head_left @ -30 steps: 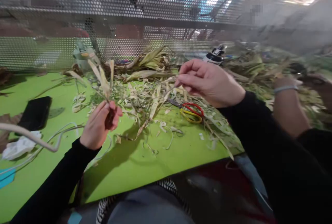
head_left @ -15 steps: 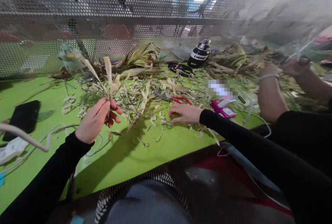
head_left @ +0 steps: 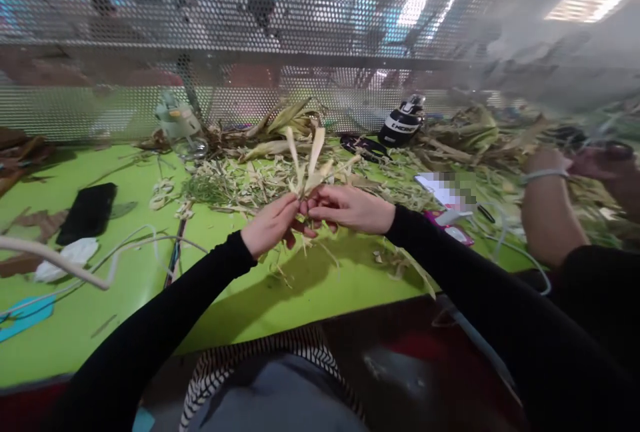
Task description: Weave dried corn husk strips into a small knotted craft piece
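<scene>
Husk bundle point(head_left: 315, 154): I see it above the green table point(head_left: 350, 289), strips gathered and splayed; what's left, I can't tell. Loose scraps point(head_left: 240, 185) lie on the far side. My right hand point(head_left: 357, 210) and left hand point(head_left: 270, 224) pinch its base, strips rising above the closed fingers.

Lime-green table point(head_left: 280, 299); on it, a black phone point(head_left: 89, 213), pale straw-yellow husk strips point(head_left: 313, 159), and a black bottle point(head_left: 403, 122) with a white band
</scene>
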Tool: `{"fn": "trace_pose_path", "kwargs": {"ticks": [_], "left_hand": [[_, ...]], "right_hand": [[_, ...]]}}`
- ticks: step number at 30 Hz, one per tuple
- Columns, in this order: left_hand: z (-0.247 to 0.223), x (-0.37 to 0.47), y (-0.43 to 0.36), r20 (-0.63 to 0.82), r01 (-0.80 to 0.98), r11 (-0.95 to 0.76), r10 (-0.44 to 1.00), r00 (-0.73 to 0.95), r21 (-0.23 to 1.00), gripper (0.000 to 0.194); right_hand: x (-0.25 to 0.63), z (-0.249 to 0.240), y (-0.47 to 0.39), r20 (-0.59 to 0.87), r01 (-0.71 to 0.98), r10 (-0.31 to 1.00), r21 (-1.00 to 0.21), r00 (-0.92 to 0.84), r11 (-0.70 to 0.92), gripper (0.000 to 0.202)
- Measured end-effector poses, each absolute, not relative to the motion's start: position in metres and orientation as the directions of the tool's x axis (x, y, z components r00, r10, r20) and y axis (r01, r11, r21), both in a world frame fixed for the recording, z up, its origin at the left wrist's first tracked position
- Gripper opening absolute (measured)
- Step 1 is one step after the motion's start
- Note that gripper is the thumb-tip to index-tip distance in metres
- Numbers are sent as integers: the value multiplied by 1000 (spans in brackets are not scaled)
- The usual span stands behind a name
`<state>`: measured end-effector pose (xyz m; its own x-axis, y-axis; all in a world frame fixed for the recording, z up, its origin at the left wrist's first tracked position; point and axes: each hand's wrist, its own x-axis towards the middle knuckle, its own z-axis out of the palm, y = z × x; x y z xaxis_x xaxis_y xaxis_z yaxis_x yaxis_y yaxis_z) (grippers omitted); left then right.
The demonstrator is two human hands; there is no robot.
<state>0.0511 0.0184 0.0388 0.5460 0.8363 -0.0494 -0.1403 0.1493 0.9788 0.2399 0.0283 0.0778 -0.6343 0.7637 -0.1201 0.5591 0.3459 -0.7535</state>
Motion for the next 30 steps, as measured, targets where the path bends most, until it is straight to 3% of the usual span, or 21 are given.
{"fn": "trace_pose_path", "kwargs": {"ticks": [6,10,14,21,30], "left_hand": [[32,24,28,-113,-236,253,869,482,938,17],[18,-10,39,-132,-222,193,956,260,956,16],[13,-26,46,-150,-197,168,983,105,966,14],[36,1,30,-139,-436,370,869,475,820,15],[22,19,21,-222,-381,455,826,518,805,16]], "right_hand": [[234,77,38,62,655,836,-591,-546,471,28],[243,85,40,73,754,854,-436,-515,492,30],[242,102,39,109,703,851,-515,-514,490,33],[211,109,38,81,679,808,-496,-584,541,31],[204,97,47,205,643,833,-550,-515,533,33]]}}
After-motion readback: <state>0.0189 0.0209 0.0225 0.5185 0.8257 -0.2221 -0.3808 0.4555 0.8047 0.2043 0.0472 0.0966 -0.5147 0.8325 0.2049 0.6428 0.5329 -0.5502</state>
